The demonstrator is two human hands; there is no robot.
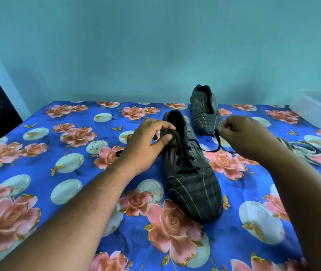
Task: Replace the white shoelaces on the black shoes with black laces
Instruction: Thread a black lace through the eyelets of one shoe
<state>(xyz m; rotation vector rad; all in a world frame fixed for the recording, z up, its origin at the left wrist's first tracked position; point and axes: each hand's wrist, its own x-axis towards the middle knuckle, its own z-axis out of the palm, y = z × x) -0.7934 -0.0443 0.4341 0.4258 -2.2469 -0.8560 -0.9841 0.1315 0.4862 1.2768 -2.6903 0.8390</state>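
Cloth (61, 192): blue, printed with pink roses and pale ovals; it covers the surface that both shoes stand on.
Near shoe (191, 184): black with thin pale stripes, toe toward the camera, standing between the two hands; a black lace (187, 159) crosses its eyelets most of the way up.
Far shoe (204, 108): same black striped kind, unlaced with its eyelets bare, standing behind the near shoe by the wall, just beyond the right hand.
White laces (300, 149): a loose grey-white heap on the cloth, right of the right wrist.
Left hand (146, 145): resting against the near shoe's left side at the collar, thumb and forefinger pinching the lace end at the top eyelets.
Right hand (242, 135): raised right of the near shoe, fingertips pinching the other lace end, which sags down to the cloth and back to the shoe.
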